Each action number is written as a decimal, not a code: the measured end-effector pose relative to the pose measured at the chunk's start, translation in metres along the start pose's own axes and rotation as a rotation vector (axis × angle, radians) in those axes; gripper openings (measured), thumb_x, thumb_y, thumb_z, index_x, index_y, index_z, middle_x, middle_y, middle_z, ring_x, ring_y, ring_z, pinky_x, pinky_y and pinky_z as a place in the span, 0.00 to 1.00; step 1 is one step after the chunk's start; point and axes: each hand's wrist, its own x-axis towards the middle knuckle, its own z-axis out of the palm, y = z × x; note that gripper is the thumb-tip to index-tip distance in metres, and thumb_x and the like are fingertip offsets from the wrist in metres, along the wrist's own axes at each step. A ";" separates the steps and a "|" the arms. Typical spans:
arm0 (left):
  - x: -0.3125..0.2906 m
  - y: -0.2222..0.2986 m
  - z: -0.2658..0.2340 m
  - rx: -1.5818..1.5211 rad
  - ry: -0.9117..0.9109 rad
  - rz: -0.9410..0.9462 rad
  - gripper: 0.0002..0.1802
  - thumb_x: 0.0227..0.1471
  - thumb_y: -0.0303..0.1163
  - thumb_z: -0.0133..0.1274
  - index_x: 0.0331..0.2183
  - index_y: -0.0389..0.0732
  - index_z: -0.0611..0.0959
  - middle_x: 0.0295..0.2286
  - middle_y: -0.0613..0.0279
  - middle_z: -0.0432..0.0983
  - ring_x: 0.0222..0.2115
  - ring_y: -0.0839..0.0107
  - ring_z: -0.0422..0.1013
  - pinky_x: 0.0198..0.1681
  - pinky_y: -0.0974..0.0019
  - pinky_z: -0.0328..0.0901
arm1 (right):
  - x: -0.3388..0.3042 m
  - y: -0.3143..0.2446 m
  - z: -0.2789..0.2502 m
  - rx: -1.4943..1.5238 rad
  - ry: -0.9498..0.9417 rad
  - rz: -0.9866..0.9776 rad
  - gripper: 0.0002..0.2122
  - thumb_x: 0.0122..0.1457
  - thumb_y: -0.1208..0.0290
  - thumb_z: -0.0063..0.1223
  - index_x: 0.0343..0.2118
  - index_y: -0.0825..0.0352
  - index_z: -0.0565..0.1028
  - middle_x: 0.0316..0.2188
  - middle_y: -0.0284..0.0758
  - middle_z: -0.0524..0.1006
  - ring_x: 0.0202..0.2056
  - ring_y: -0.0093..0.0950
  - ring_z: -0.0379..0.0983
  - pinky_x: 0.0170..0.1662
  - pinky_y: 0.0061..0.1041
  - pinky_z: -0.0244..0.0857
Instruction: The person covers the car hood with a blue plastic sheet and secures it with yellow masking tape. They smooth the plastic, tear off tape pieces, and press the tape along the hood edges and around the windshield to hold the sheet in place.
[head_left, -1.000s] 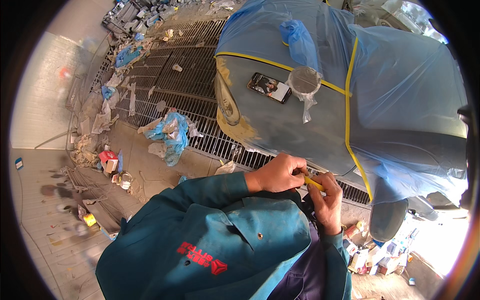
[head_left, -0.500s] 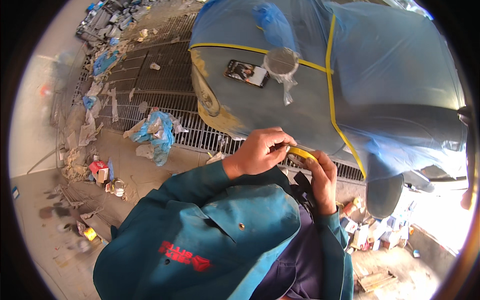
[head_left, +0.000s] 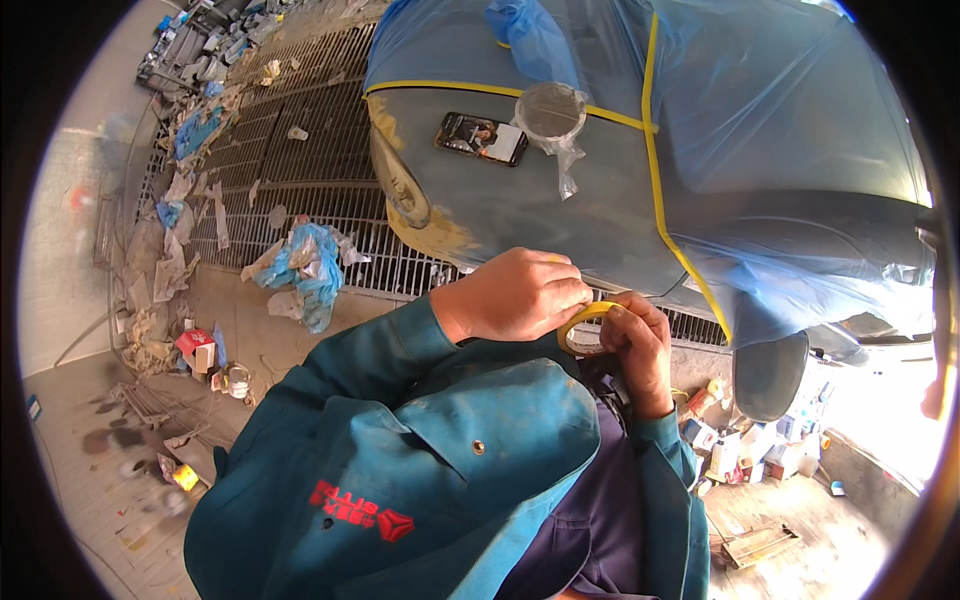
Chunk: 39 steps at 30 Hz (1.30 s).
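In front of my body, a narrow roll of yellow masking tape (head_left: pixel 566 333) is held up on edge between both hands. My right hand (head_left: pixel 642 345) pinches its right side between thumb and fingers. My left hand (head_left: pixel 515 295) is closed with its back toward me, the curled fingers against the roll's left edge; their tips are partly hidden. Just beyond the hands is a grey vehicle body panel (head_left: pixel 540 215). On it lie a phone (head_left: pixel 482 138) with a lit screen and a round container (head_left: pixel 552 113) wrapped in clear film.
Blue plastic sheeting (head_left: pixel 780 130), edged with yellow tape, covers the vehicle beyond and to the right. A dark mirror-shaped part (head_left: pixel 770 375) juts out at the right. Crumpled blue plastic (head_left: pixel 312 270) lies by the floor grating (head_left: pixel 300 130). Boxes and bottles (head_left: pixel 750 450) litter the right floor.
The tape roll has turned from nearly flat to on edge, so its open ring shows. My left hand has rolled over, hiding its fingertips. The view has shifted slightly.
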 end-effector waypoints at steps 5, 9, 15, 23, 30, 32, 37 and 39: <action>0.002 0.006 0.000 0.187 -0.083 0.012 0.12 0.51 0.26 0.69 0.36 0.39 0.81 0.31 0.60 0.76 0.34 0.57 0.79 0.31 0.58 0.77 | 0.001 0.000 0.000 -0.024 -0.008 0.038 0.08 0.73 0.72 0.55 0.41 0.73 0.80 0.22 0.24 0.67 0.23 0.17 0.61 0.29 0.20 0.56; -0.001 0.004 0.003 0.170 -0.063 -0.023 0.13 0.52 0.28 0.68 0.36 0.40 0.78 0.31 0.60 0.75 0.34 0.56 0.78 0.32 0.57 0.77 | 0.002 0.000 0.000 -0.012 -0.010 0.079 0.08 0.73 0.71 0.54 0.40 0.72 0.78 0.22 0.24 0.64 0.23 0.18 0.60 0.29 0.21 0.56; -0.009 0.000 0.009 0.048 -0.012 -0.062 0.14 0.50 0.21 0.65 0.36 0.40 0.76 0.29 0.58 0.74 0.32 0.53 0.77 0.35 0.53 0.75 | 0.004 0.005 -0.002 0.026 -0.030 0.073 0.09 0.73 0.71 0.58 0.43 0.74 0.82 0.22 0.24 0.70 0.23 0.15 0.62 0.29 0.20 0.55; -0.015 0.000 0.006 -0.289 0.056 -0.252 0.13 0.53 0.20 0.66 0.37 0.38 0.77 0.31 0.57 0.77 0.31 0.56 0.76 0.36 0.57 0.72 | 0.012 0.012 -0.005 0.260 -0.014 0.087 0.09 0.74 0.68 0.55 0.39 0.69 0.78 0.23 0.25 0.64 0.23 0.18 0.57 0.28 0.22 0.54; -0.010 -0.002 0.013 -0.883 0.084 -0.521 0.14 0.69 0.26 0.65 0.53 0.35 0.83 0.47 0.59 0.82 0.46 0.72 0.81 0.53 0.65 0.76 | 0.015 0.008 -0.010 0.331 0.024 0.118 0.08 0.74 0.67 0.55 0.36 0.63 0.73 0.24 0.25 0.63 0.23 0.18 0.55 0.27 0.22 0.52; -0.004 -0.009 0.009 -0.610 -0.010 -0.407 0.08 0.70 0.26 0.63 0.47 0.33 0.85 0.44 0.61 0.83 0.42 0.76 0.78 0.46 0.68 0.74 | 0.016 0.007 -0.007 0.283 0.051 0.116 0.10 0.77 0.63 0.51 0.43 0.65 0.75 0.25 0.25 0.64 0.22 0.17 0.55 0.25 0.22 0.50; 0.020 -0.009 0.018 -0.652 0.178 -0.594 0.05 0.72 0.25 0.61 0.43 0.33 0.86 0.35 0.64 0.83 0.35 0.80 0.76 0.40 0.69 0.73 | 0.013 -0.009 0.012 0.113 0.264 -0.111 0.22 0.77 0.67 0.53 0.69 0.72 0.72 0.56 0.38 0.78 0.51 0.26 0.75 0.55 0.25 0.72; 0.034 -0.012 0.020 -0.631 0.272 -0.562 0.07 0.74 0.27 0.59 0.44 0.32 0.84 0.36 0.67 0.83 0.36 0.82 0.76 0.41 0.71 0.74 | 0.007 -0.026 0.015 -0.495 0.354 -0.449 0.27 0.71 0.65 0.62 0.69 0.71 0.72 0.65 0.46 0.73 0.63 0.40 0.71 0.68 0.39 0.66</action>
